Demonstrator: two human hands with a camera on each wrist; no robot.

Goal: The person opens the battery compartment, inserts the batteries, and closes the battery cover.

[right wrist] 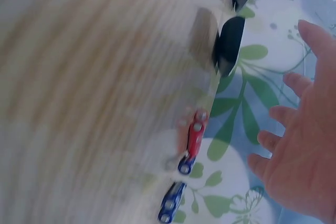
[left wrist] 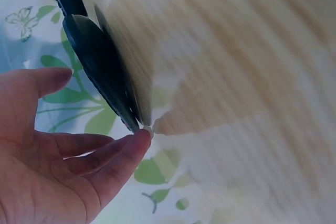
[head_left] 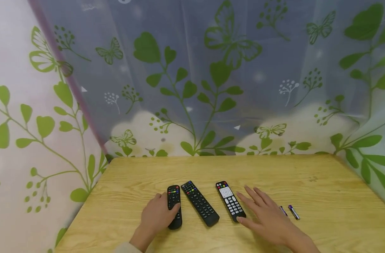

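Three black remote controls lie on the table. My left hand (head_left: 156, 213) is at the leftmost remote (head_left: 174, 225), its thumb extending over the buttons in the head view. In the left wrist view that remote (left wrist: 97, 59) is flat on the wood, fingertips right at its end and the thumb apart from it. The middle remote (head_left: 201, 204) lies slanted. To its right is the remote with white buttons (head_left: 232, 203). My right hand (head_left: 269, 218) hovers beside that one, fingers spread and holding nothing; its thumb tip overlaps the lower end in the head view.
Two small batteries lie right of my right hand: one battery (head_left: 294, 212) in plain sight, the other battery (head_left: 284, 211) partly hidden by the hand. Behind the wooden table (head_left: 211, 168) hangs a leaf-and-butterfly patterned curtain (head_left: 186, 42), with more patterned cloth at both sides.
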